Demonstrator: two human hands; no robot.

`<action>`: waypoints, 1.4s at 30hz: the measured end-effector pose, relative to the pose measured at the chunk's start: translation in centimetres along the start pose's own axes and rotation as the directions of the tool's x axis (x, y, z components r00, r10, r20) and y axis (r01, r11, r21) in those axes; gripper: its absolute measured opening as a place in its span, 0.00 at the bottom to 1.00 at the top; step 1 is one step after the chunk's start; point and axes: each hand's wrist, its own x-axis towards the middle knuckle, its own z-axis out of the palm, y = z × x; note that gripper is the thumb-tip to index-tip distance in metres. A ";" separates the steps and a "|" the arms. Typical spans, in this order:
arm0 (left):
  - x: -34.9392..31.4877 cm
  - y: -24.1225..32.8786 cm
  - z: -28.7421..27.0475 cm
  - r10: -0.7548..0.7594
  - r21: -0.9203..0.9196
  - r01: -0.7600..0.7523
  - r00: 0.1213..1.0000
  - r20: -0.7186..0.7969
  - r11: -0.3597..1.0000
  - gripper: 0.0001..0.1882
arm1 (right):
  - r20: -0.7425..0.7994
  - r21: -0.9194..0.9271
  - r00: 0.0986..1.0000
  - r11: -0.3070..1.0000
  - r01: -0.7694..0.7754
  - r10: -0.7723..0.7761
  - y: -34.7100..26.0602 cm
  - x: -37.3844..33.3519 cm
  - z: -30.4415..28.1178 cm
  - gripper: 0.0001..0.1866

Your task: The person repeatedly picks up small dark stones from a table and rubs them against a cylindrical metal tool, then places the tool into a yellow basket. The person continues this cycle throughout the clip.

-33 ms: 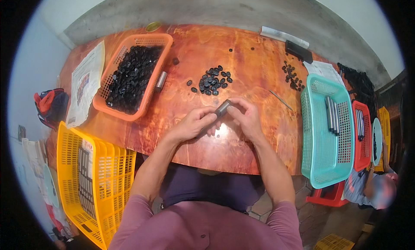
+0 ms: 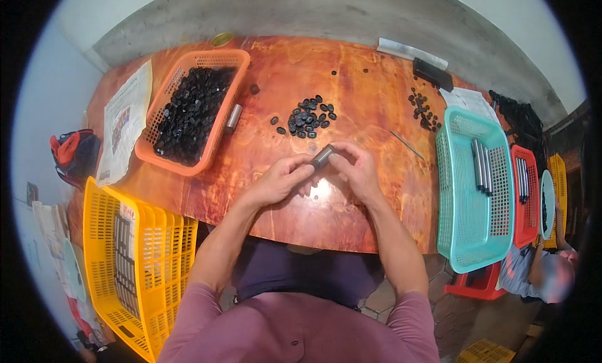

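A short dark grey tube (image 2: 322, 157) sits slanted between my hands, above the near part of the reddish wood-patterned table (image 2: 351, 225). My left hand (image 2: 283, 180) is closed round its lower part, the thumb lying along it. At the upper end, the thumb and fingers of my right hand (image 2: 356, 168) press on the tube; whether they also pinch a small part I cannot see. Just beyond my hands lies a loose pile of small oval black plastic pieces (image 2: 305, 120). A thin metal rod (image 2: 407, 145) lies to the right of my right hand.
An orange basket (image 2: 143, 151) full of black pieces stands left, a metal tube (image 2: 233, 119) beside it. To the right are small round black parts (image 2: 424, 112), a turquoise basket (image 2: 454, 194) with metal tubes, and a red basket (image 2: 525, 228). Yellow crates (image 2: 163, 256) stand at lower left. Another person (image 2: 533, 272) is far right.
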 end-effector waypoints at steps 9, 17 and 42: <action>-1.7 -0.6 2.3 0.557 0.936 -0.162 0.830 -0.042 0.313 0.20 | 0.070 -0.330 0.996 0.943 -0.034 0.060 -0.3 0.2 -0.7 0.13; -1.6 -1.2 2.5 0.620 0.982 -0.169 0.781 0.079 0.088 0.21 | 0.114 -0.606 0.976 0.791 -0.079 0.185 -1.9 -0.1 -1.5 0.11; -1.8 -0.6 1.7 0.593 0.962 -0.234 0.798 0.109 0.138 0.20 | 0.208 -0.801 0.962 0.534 0.271 -0.177 -0.8 -3.0 -0.9 0.11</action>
